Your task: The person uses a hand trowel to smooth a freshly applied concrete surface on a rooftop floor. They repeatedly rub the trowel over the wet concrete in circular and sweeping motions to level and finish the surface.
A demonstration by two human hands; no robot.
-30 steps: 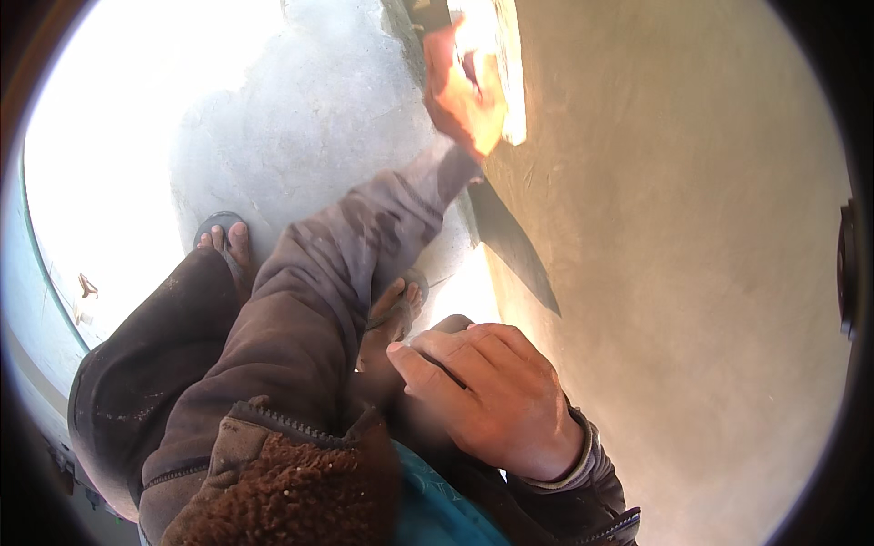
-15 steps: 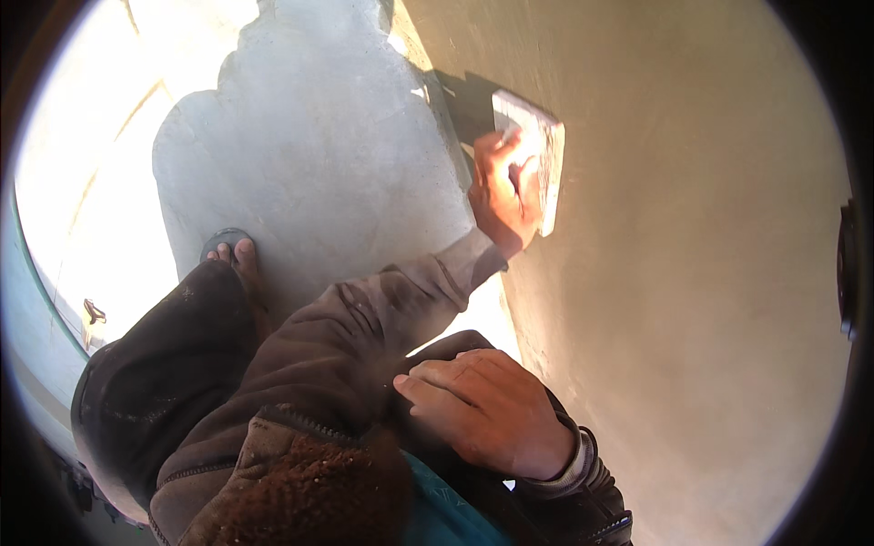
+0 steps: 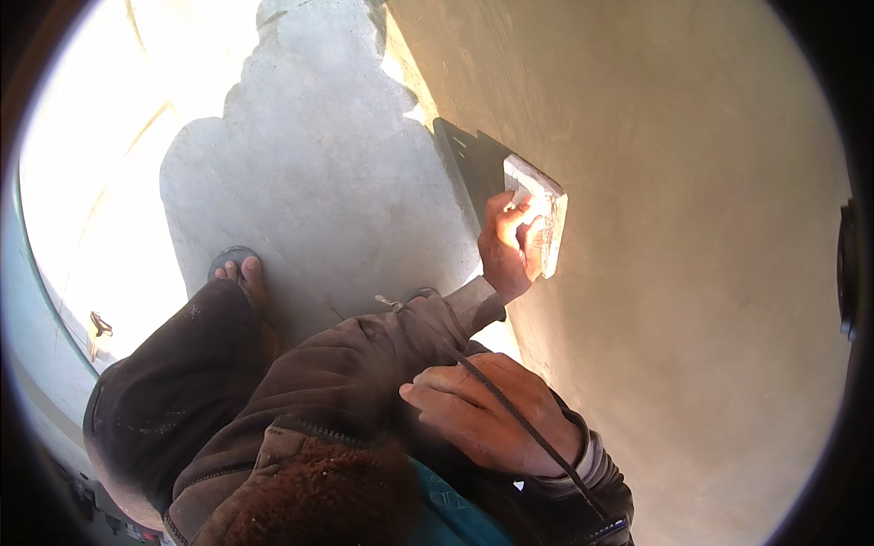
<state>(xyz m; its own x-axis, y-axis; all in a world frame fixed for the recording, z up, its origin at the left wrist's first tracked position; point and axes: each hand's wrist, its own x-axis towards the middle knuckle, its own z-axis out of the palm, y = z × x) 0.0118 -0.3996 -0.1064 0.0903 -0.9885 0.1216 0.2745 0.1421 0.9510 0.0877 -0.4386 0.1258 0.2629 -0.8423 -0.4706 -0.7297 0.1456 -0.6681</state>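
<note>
Brown wall [image 3: 692,273] looks mostly even; how much remains, we can't tell. Left hand [image 3: 512,247]: fingers curled round float [image 3: 553,214]. Right hand [image 3: 496,409]: loosely bent, grip hidden from us.

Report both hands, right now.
Left hand: closed, holding the pale rectangular float against the wall.
Right hand: palm hidden; open or closed cannot be told.

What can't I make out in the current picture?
All in the head view:
Whether the whitish rectangular block has a handle: covered by the bare left hand.
Underside of the bare right hand: hidden by its own back.
Dark rounded object at far right: cut off by the picture's dark rim.
Small dark object at left: too small to identify.
</note>
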